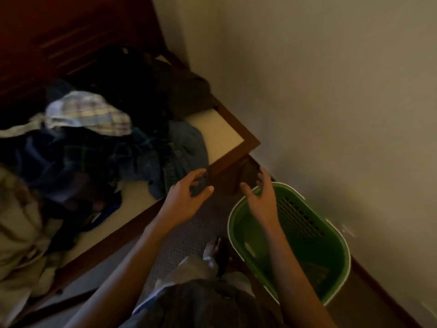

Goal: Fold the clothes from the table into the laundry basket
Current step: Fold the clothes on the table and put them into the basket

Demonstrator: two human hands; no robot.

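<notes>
A heap of clothes covers the table [224, 136]: a blue denim garment [182, 152] at the near right, a pale plaid shirt [87, 112] on top, dark garments [146, 91] behind and a beige cloth [21, 233] at the left. On the floor at the right stands a green laundry basket [335, 247] with a dark item at its bottom. My left hand [189, 195] hovers open at the denim's near edge. My right hand [262, 197] is open above the basket's far rim, holding nothing.
The table has a brown wooden edge [250, 140] and its corner sits close to the cream wall [331, 91]. Grey carpet [196, 233] lies between table and basket, with my bare foot [212, 247] on it. A dark wooden headboard [71, 31] is behind the pile.
</notes>
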